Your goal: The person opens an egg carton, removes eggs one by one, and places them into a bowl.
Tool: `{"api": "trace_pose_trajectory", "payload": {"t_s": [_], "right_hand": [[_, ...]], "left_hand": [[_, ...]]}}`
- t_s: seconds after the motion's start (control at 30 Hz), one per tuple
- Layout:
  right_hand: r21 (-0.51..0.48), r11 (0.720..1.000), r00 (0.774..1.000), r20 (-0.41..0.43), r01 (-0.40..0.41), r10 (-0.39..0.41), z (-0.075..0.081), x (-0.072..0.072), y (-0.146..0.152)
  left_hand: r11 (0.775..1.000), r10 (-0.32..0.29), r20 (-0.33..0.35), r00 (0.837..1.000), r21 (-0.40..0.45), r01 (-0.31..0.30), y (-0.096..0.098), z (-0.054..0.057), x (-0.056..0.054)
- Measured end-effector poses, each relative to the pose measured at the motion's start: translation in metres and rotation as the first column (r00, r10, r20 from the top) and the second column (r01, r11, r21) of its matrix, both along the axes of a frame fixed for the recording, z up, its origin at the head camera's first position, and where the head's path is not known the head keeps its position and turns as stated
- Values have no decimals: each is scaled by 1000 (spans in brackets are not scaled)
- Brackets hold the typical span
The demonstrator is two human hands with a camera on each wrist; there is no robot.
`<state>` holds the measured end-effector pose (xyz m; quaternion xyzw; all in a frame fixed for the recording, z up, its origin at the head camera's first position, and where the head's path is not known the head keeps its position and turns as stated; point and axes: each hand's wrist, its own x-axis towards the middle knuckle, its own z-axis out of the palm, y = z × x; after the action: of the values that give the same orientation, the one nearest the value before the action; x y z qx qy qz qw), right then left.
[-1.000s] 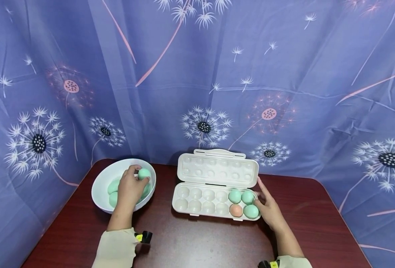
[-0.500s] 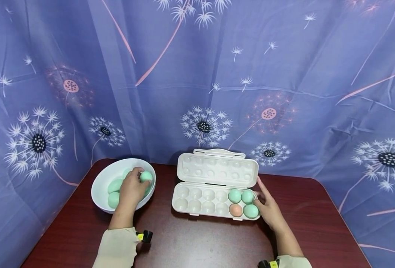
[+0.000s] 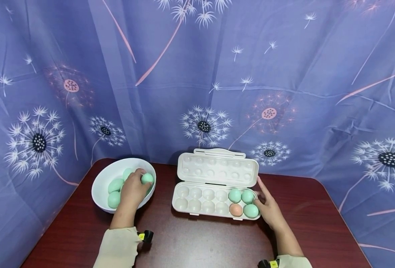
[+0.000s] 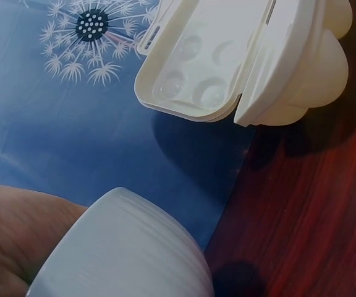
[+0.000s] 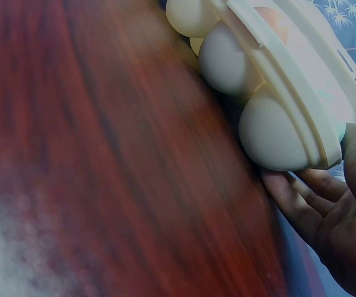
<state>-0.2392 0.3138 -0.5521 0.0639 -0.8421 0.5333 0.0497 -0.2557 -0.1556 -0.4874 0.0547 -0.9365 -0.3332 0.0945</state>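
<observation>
At the left of the head view, my left hand (image 3: 132,189) reaches into a white bowl (image 3: 98,186), thumb and fingers about a green egg (image 3: 147,178) by the inner right wall. More green eggs (image 3: 114,200) lie in the bowl, some partly behind the hand. An opened white egg box (image 3: 197,214) stands to the right, with three green eggs (image 3: 250,211) and one orange egg (image 3: 236,210) at its right end. My right hand (image 3: 270,210) grips that end; in the right wrist view its fingers (image 5: 295,201) reach underneath, with the thumb at the rim.
The dark red wooden table (image 3: 187,245) carries both bowl and egg box. Behind them hangs a blue curtain (image 3: 170,123) with a dandelion print, close to the box's raised lid (image 3: 217,169).
My left hand has shifted slightly right and down inside the bowl with the green egg, uncovering more of the other eggs. My right hand stays at the egg box.
</observation>
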Motion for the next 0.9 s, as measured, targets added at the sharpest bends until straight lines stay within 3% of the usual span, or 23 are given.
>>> {"api": "trace_pose_trajectory", "payload": {"t_s": [0.9], "right_hand": [[25,1000,1000,16,19,-19,-2,-1,1]], "left_hand": [[998,-1,77,997,-62,6,1,2,3]]}}
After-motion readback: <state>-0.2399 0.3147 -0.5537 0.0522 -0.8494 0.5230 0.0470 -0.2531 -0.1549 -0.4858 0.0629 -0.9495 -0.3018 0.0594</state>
